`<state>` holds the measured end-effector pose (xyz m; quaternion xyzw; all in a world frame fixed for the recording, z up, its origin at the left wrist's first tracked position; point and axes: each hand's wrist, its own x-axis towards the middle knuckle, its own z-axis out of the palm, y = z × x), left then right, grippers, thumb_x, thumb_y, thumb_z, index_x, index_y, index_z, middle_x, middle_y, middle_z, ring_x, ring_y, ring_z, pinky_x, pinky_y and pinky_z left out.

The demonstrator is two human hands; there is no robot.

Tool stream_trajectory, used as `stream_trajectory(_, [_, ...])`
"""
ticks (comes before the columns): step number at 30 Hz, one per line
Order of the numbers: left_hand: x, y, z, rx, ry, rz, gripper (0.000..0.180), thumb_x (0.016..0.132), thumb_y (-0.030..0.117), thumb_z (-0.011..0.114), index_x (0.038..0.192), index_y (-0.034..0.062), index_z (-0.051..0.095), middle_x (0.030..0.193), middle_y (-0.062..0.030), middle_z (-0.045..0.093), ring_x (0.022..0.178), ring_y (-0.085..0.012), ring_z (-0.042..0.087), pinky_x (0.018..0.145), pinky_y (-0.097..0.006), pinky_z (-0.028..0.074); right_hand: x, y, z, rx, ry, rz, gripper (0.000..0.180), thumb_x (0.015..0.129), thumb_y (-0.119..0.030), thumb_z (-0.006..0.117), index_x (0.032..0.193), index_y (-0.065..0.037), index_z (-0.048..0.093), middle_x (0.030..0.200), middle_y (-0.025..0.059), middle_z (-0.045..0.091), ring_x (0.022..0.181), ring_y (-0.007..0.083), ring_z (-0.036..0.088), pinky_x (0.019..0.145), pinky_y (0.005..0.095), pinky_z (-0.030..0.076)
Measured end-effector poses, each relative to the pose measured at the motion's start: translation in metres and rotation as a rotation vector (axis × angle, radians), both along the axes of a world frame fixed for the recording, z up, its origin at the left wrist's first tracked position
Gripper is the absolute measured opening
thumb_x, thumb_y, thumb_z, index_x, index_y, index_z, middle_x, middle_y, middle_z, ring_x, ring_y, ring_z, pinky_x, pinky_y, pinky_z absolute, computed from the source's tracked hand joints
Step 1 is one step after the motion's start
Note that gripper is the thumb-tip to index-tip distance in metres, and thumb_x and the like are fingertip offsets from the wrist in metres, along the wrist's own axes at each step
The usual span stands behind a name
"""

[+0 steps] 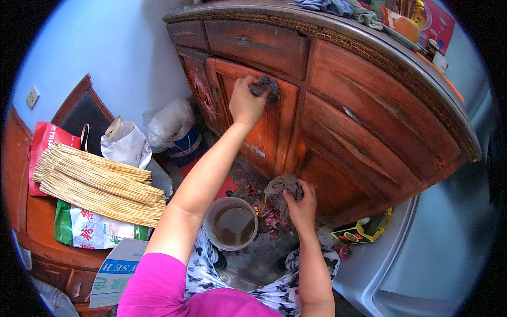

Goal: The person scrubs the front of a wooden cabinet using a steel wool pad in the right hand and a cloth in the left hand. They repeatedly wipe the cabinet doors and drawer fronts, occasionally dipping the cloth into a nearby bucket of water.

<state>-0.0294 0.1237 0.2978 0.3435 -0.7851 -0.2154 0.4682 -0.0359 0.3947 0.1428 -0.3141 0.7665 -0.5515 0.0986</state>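
My left hand (247, 101) is closed on a dark grey steel wool scrubber (266, 89), pressed against the upper part of a cabinet door (259, 124). The door belongs to a reddish-brown wooden cabinet (364, 127) with worn, stained drawer fronts. Lower down, my right hand (302, 207) grips a crumpled grey-brown rag (281, 193) beside the cabinet's base. Between my forearms a round plastic bucket (210, 216) stands on the floor, holding murky brown water (233, 226).
On the left, a bundle of thin straw-coloured sticks (100, 182) lies over bags on a wooden chair (37, 216). A blue bucket topped with white plastic (171, 127) stands in the corner. Debris (266, 214) litters the floor. Cloths and an orange fruit (406, 30) sit on the cabinet top.
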Motion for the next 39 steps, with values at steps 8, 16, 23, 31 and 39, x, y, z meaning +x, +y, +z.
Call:
stream_trajectory(8, [0.038, -0.017, -0.05, 0.352, 0.348, -0.149, 0.024, 0.095, 0.015, 0.081, 0.111, -0.0011, 0.073, 0.103, -0.01, 0.077, 0.095, -0.0184, 0.07, 0.086, -0.035, 0.055, 0.013, 0.011, 0.02, -0.103, -0.265, -0.123, 0.069, 0.103, -0.035, 0.074, 0.149, 0.009, 0.049, 0.15, 0.025, 0.056, 0.137, 0.0343, 0.055, 0.115, 0.0428, 0.042])
stream_trajectory(16, [0.106, 0.071, -0.164, 0.683, 0.23, -0.281, 0.031, 0.096, 0.016, 0.081, 0.119, 0.0003, 0.067, 0.103, -0.0056, 0.073, 0.096, -0.0147, 0.065, 0.089, -0.032, 0.051, -0.009, -0.011, 0.066, -0.665, 0.186, -0.367, 0.054, 0.107, -0.026, 0.069, 0.147, 0.001, 0.045, 0.145, 0.0165, 0.054, 0.128, 0.0255, 0.053, 0.111, 0.0386, 0.042])
stream_trajectory(23, [0.136, 0.05, -0.178, 1.05, 0.5, -0.196, 0.026, 0.094, 0.014, 0.082, 0.112, -0.0003, 0.069, 0.104, -0.0054, 0.073, 0.096, -0.0135, 0.063, 0.089, -0.03, 0.05, -0.068, -0.104, 0.119, -0.07, 1.187, -0.085, 0.056, 0.088, -0.007, 0.077, 0.141, -0.01, 0.058, 0.139, 0.0193, 0.062, 0.136, 0.0434, 0.051, 0.112, 0.0578, 0.041])
stream_trajectory(31, [0.163, 0.032, -0.154, 1.299, 0.763, -0.222, 0.021, 0.098, 0.013, 0.079, 0.114, 0.0041, 0.068, 0.106, -0.0011, 0.072, 0.098, -0.0117, 0.062, 0.09, -0.029, 0.047, -0.05, -0.278, 0.14, -0.029, 1.503, 0.017, 0.046, 0.082, 0.003, 0.07, 0.124, -0.017, 0.07, 0.129, 0.003, 0.07, 0.127, 0.0291, 0.062, 0.102, 0.0423, 0.055])
stream_trajectory(39, [0.168, 0.009, -0.157, 1.36, 0.882, -0.204, 0.031, 0.098, 0.016, 0.078, 0.122, 0.0028, 0.064, 0.111, -0.0043, 0.07, 0.099, -0.0147, 0.064, 0.087, -0.03, 0.05, -0.028, -0.438, 0.15, 0.054, 1.689, 0.174, 0.031, 0.086, -0.01, 0.069, 0.116, -0.018, 0.07, 0.121, 0.0031, 0.067, 0.126, 0.0283, 0.057, 0.098, 0.04, 0.056])
